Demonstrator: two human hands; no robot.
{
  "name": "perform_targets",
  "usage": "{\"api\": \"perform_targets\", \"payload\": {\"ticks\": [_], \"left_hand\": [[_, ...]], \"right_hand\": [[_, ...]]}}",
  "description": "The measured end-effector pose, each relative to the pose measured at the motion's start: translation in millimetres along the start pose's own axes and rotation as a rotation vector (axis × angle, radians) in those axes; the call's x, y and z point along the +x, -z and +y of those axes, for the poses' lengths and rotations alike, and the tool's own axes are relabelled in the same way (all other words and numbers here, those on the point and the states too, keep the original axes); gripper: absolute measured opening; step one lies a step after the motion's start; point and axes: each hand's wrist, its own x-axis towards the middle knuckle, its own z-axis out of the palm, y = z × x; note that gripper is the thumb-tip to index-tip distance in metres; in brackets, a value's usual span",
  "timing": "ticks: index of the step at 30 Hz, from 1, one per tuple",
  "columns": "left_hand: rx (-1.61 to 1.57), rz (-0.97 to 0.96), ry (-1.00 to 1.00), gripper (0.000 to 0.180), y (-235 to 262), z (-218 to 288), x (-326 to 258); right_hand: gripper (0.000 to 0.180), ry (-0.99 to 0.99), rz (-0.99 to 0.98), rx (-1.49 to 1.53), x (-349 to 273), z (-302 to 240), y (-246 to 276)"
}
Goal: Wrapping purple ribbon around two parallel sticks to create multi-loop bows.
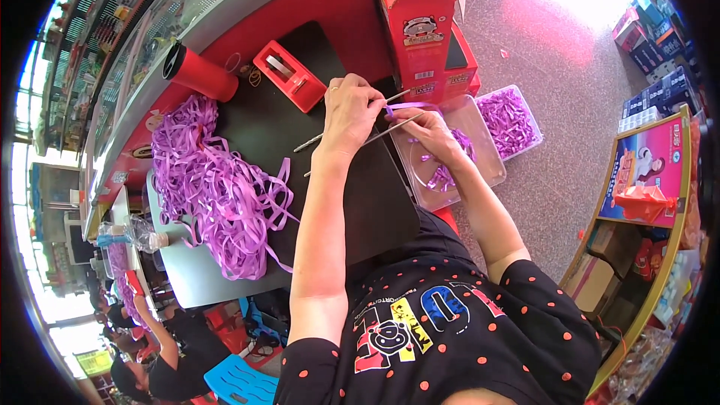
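Over the black tabletop (360, 214), my two hands meet at a narrow purple ribbon (411, 105). My left hand (349, 109) is closed, its fingertips pinching near the ribbon's left end. From the other side my right hand (433, 133) is also closed on the ribbon. Two thin metal rods run slantwise here: the upper rod (307, 142) passes under my left hand, and the lower rod (390, 130) crosses to my right fingers. Whether either hand grips a rod I cannot tell. A large tangled heap of purple ribbon (225, 195) lies to the left.
A red tape dispenser (301, 91) and red tumbler (206, 73) stand farther back. At right, a clear plastic box (491, 161) holds some purple pieces; another tub (517, 124) is full of them. Red cartons (420, 30) rise behind. A person (176, 352) works at lower left near a blue stool (240, 382).
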Motion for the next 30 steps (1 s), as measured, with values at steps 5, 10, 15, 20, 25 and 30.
{"api": "perform_targets", "payload": {"ticks": [5, 10, 15, 20, 25, 30], "left_hand": [[-0.041, -0.013, 0.052, 0.012, -3, -2, -9], [-0.140, 0.076, 0.034, 0.012, -14, -8, -13], [-0.141, 0.133, 0.019, 0.011, -18, -12, -19], [-0.100, 0.196, -0.035, 0.010, -20, -12, -20], [-0.083, 0.221, -0.049, 0.010, -20, -15, -23], [-0.099, 0.278, -0.071, 0.006, -23, -13, -22]], "right_hand": [[0.021, 0.223, 0.075, -0.357, 7, -7, 13], [0.023, -0.039, 0.032, 0.006, 22, -15, 8], [0.025, -0.099, -0.063, 0.028, 26, -26, -3], [0.022, 0.009, -0.018, -0.317, 31, -7, 7], [0.021, -0.101, 0.044, -0.575, 25, 21, 15], [0.022, -0.119, 0.006, -0.746, 0, 106, 61]]}}
